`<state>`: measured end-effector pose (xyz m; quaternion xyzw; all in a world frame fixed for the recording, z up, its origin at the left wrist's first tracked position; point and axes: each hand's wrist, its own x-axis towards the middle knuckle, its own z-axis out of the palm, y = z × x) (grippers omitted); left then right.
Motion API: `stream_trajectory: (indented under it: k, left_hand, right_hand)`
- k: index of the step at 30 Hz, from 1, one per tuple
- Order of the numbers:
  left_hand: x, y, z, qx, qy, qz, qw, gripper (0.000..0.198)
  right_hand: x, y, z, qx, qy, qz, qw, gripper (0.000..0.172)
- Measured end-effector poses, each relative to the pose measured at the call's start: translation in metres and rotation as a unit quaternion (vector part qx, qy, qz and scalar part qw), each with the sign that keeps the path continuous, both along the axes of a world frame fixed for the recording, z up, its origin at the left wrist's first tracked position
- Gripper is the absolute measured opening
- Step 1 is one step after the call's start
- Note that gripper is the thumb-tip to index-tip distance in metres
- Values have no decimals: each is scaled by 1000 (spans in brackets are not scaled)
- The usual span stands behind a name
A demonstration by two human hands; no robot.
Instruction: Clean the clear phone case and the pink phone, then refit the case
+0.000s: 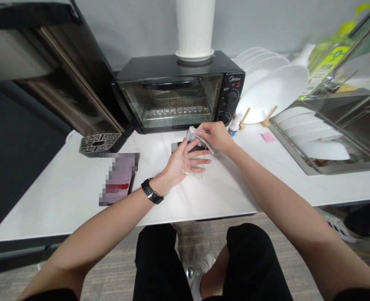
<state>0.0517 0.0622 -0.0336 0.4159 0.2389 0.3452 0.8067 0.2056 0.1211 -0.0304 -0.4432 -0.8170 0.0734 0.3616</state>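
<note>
- Cloth (208,146), or perhaps tissue: white, thin, above the counter (169,209) on the near side of the toaster oven (175,100), pinched between thumb and fingers of the right hand (218,134). It looks light and soft, likely to fold; a bunched corner should give the surest hold.
- Clear piece (198,175): at the palm and fingers of the left hand (180,163); film or a case, I cannot tell. Probably light, bendy and slick, better held by its edge than its flat face.
- Left hand: fingers spread, pointing right; whether it grips the clear piece cannot be told.
- Nearby: small bottle (234,125) to the far right, phone (120,177) to the left.
</note>
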Motion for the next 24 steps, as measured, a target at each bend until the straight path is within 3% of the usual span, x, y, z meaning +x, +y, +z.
stream_trajectory:
  k: [3,10,16,22,24]
  left_hand:
    - [2,-3,3,-1,3,-20,1000,48]
    - [1,2,1,-8,1,47,999,46]
    - [3,-3,4,-6,1,-11,1000,48]
    - [0,3,0,2,-3,35,999,47]
    - [0,3,0,-2,-1,29,1000,48]
  right_hand:
    - [3,1,0,4,7,-26,1000,31]
    - [-7,-3,1,-17,8,27,999,23]
    - [1,1,-2,7,3,-78,997,34]
    - [-7,-3,1,6,17,15,1000,24]
    - [-7,-2,0,7,34,18,999,23]
